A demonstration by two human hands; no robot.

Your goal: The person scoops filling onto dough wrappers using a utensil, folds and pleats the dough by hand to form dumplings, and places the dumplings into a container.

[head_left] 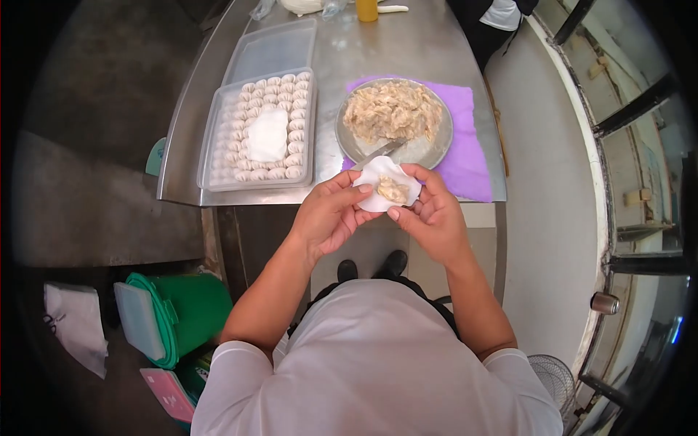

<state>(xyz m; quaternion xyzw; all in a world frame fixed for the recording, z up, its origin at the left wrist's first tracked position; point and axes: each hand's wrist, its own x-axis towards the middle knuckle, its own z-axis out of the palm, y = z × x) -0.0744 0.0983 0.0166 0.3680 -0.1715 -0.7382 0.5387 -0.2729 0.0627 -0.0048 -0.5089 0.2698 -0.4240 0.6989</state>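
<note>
A round white dumpling wrapper (371, 174) with a lump of pale filling (393, 190) on it is held between both hands, just off the table's front edge. My left hand (334, 211) pinches its left side, thumb on top. The right side of the wrapper is gripped by my right hand (434, 218), thumb and fingers at its rim. Just beyond is a metal plate (341, 136) heaped with minced filling (392, 109); a flat metal utensil (382, 151) rests in it. To the left, a plastic tray (207, 156) holds rows of pleated dumplings (294, 160) and a stack of wrappers (267, 136).
The plate stands on a purple cloth (465, 156) on the steel table (327, 58). A clear lid (273, 51) lies behind the tray. At the far end are a yellow container (366, 10) and part of another person (476, 33). A green bin (193, 312) stands at lower left.
</note>
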